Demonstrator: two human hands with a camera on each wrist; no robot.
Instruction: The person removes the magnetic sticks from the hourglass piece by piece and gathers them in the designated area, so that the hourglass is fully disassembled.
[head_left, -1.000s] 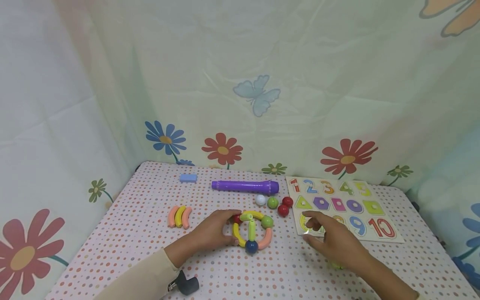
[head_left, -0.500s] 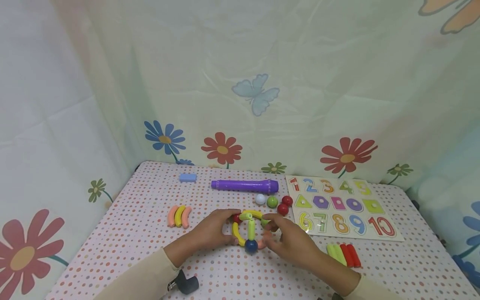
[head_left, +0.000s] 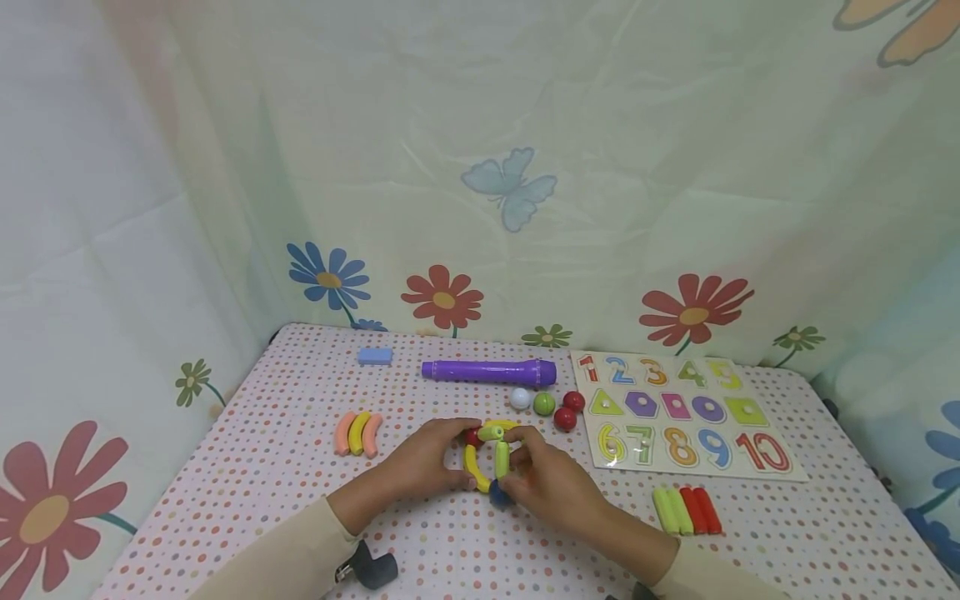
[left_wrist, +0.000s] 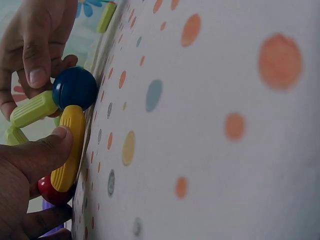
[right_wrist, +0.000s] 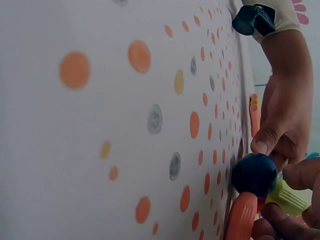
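Note:
A ring toy [head_left: 480, 467] of curved pieces and balls lies on the dotted tablecloth [head_left: 285, 467] at the middle front. My left hand [head_left: 461, 454] grips its left side, thumb pressed on the yellow curved piece [left_wrist: 70, 145] beside a red ball [left_wrist: 50, 190]. My right hand [head_left: 517, 467] covers the ring's right side and its fingers close round the green straight stick [head_left: 501, 457] that meets the blue ball [head_left: 497, 498]. In the right wrist view the blue ball [right_wrist: 255, 174] joins an orange curved piece [right_wrist: 242, 217] and the green stick [right_wrist: 290, 197].
Behind the ring lie a purple tube [head_left: 489, 372], a blue block [head_left: 375, 356], and white, green and red balls [head_left: 544, 404]. Three curved pieces [head_left: 358, 433] sit to the left, a number puzzle board [head_left: 697, 392] to the right, green and red sticks [head_left: 686, 510] in front of it. Flowered curtains enclose the table.
My right hand has moved left from the puzzle board to the ring and taken hold of it, uncovering the green and red sticks. The left hand has stayed on the ring.

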